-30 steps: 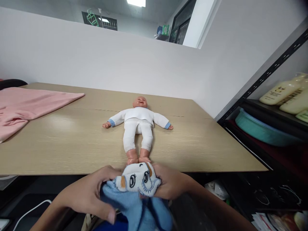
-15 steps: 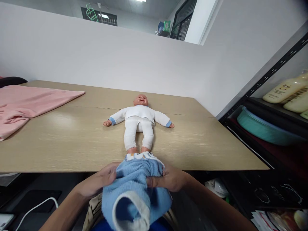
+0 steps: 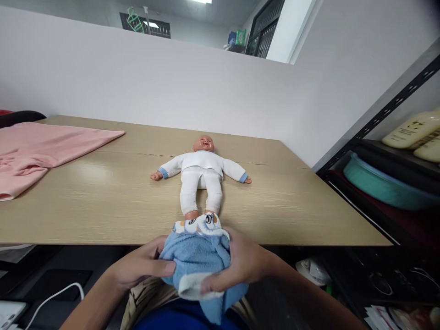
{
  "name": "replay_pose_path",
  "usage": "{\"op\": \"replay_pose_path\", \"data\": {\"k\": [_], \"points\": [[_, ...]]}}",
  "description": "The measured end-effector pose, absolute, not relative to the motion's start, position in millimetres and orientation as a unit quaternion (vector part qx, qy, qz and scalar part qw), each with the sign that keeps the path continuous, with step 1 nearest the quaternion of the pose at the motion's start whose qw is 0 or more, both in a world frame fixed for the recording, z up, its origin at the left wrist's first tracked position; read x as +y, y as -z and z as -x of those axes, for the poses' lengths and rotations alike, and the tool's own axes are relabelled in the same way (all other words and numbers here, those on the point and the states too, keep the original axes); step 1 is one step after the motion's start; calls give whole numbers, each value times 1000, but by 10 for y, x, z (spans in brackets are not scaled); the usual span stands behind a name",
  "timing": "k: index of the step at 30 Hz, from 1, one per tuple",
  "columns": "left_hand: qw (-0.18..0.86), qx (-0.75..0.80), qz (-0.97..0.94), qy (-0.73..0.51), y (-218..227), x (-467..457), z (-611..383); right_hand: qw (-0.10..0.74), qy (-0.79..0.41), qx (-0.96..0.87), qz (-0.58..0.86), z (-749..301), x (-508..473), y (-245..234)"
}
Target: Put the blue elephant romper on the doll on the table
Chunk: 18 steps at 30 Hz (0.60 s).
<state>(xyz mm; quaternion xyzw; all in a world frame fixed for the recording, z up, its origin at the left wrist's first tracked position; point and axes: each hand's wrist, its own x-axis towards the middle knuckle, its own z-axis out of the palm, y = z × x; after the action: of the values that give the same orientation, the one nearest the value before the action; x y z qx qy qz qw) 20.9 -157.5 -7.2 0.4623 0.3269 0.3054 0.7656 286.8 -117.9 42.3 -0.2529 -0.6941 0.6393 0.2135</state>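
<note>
A blue terry garment (image 3: 195, 256) with a white cuff and a white patterned patch is bunched between my hands at the table's front edge. Its exact kind I cannot tell. My left hand (image 3: 147, 261) grips its left side, thumb on top. On the other side my right hand (image 3: 240, 259) is closed on the cloth, with the thumb across the white cuff (image 3: 192, 286). Just beyond lies a baby doll (image 3: 202, 172) on its back, head away from me, in a white top and white trousers with blue sleeve cuffs. The garment hides its feet.
Pink cloth (image 3: 51, 146) is spread on the left of the wooden table (image 3: 113, 206). To the right a black shelf rack (image 3: 364, 126) holds a teal basin (image 3: 385, 183) and cream bottles (image 3: 412, 130). A white cable (image 3: 58, 293) hangs at lower left.
The garment has been gathered up shorter, its white cuff raised towards the table. My right thumb has moved down onto the cuff. More of the patterned patch shows.
</note>
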Motion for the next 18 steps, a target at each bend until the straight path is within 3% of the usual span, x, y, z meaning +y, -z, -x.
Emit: {"op": "replay_pose_path", "data": {"k": [5,10,14,18], "points": [[755,363,-430,-338,106,-1642,-252,296,-419,-765,388,-2818,-1112,-408],[651,456,-498,-347,-1,-1570,-358,292,-430,-750,408,-2651,-1054,-531],[512,539,-578,-336,-77,-1470,-390,264,-389,-787,400,-2541,-1013,-528],[341,644,-641,-241,21,-1365,-402,162,-277,-829,457,-2480,-953,-419]]}}
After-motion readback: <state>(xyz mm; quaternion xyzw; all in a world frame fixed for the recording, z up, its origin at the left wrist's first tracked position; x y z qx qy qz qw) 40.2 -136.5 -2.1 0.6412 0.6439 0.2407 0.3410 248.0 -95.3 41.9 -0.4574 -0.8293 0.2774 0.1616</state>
